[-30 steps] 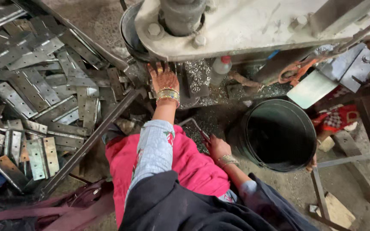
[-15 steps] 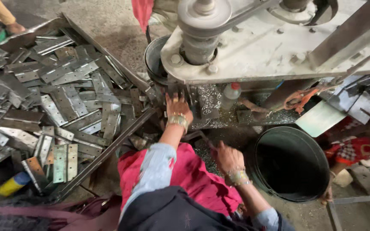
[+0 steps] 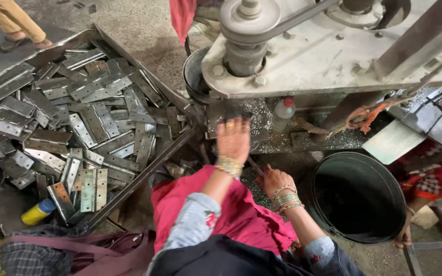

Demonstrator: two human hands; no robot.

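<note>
The left hand lies flat, fingers spread, on a metal plate under the drill machine, maybe to steady it. The right hand looks curled beside the black bucket; its grip is unclear.

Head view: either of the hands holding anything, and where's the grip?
Left hand lies palm-down on a metal plate at the machine bed; a closed grip cannot be told. Right hand is low by the black bucket, seemingly on a thin rod; unclear.
</note>
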